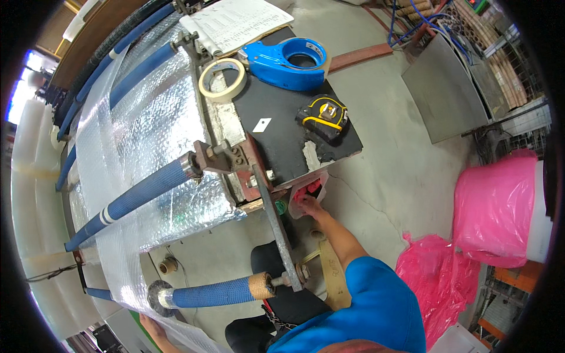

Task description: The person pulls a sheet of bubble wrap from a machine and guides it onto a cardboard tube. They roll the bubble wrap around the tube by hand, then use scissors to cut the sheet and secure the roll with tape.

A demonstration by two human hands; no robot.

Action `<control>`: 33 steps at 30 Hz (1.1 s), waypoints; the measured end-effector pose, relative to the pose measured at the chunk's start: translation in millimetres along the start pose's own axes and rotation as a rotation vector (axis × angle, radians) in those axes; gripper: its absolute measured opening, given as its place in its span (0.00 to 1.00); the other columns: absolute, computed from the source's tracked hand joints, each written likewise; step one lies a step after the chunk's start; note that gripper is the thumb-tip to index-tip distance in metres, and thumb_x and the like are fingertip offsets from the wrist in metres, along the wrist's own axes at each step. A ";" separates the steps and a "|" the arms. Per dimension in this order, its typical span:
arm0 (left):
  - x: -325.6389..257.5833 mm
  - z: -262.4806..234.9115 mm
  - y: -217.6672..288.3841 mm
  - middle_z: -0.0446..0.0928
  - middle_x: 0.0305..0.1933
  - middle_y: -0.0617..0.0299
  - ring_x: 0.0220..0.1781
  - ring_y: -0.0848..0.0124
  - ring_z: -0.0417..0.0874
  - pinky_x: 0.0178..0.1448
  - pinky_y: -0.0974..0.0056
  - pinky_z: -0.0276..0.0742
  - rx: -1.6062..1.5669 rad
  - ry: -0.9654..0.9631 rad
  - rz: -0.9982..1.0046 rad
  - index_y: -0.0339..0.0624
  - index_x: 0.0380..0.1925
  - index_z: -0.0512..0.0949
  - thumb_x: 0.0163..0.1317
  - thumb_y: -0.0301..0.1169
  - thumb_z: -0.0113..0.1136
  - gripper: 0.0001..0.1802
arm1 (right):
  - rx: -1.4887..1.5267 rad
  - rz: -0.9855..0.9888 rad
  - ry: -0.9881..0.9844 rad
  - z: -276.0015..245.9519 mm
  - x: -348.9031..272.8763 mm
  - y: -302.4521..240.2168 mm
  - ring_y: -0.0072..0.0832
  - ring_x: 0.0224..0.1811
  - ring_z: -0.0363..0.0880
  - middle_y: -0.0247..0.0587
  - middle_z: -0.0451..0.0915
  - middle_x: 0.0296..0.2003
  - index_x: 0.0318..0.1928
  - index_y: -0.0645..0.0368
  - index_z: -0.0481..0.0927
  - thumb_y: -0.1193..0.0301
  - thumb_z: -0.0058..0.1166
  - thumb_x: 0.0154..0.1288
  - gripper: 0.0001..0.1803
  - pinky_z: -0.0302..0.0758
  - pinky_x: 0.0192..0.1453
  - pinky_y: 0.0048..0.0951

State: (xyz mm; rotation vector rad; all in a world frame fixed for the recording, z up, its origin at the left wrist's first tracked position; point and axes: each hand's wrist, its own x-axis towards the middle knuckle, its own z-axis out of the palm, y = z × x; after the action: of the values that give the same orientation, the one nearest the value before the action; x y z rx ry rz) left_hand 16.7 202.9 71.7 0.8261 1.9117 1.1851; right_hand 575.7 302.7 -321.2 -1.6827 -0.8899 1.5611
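My right hand (308, 205) reaches into a pale plastic pouch (298, 202) hanging below the near edge of the black board. Its fingers are bent together beside red-pink material (310, 187) in the pouch; what they hold is hidden. My left hand (154, 329) is low at the left, fingers mostly stretched out, against the edge of a clear bubble wrap strip (120, 253). That strip runs down past the blue rollers (141, 191) and over the nearest roller (218, 297). Silver bubble foil (159, 117) lies behind the rollers.
The black board (276, 112) carries a blue tape dispenser (285, 63), a masking tape roll (222, 80), a tape measure (323, 117) and printed paper (235, 23). A metal bar (273, 229) juts toward me. Pink film (438, 276) lies right, beside a pink-wrapped roll (494, 206).
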 end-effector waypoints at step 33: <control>-76.0 -27.5 -45.2 0.73 0.31 0.67 0.32 0.79 0.70 0.38 0.74 0.66 -0.109 -0.061 -0.045 0.39 0.34 0.70 0.58 0.34 0.51 0.10 | -0.222 -0.261 0.737 -61.4 -159.5 -108.7 0.42 0.46 0.64 0.50 0.70 0.39 0.44 0.65 0.67 0.64 0.64 0.34 0.34 0.62 0.51 0.36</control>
State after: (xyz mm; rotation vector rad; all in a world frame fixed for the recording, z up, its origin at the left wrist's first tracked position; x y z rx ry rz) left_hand 27.4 112.1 57.4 0.7490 1.7911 1.2119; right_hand 624.2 227.0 -139.6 -1.9890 -0.8462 0.5949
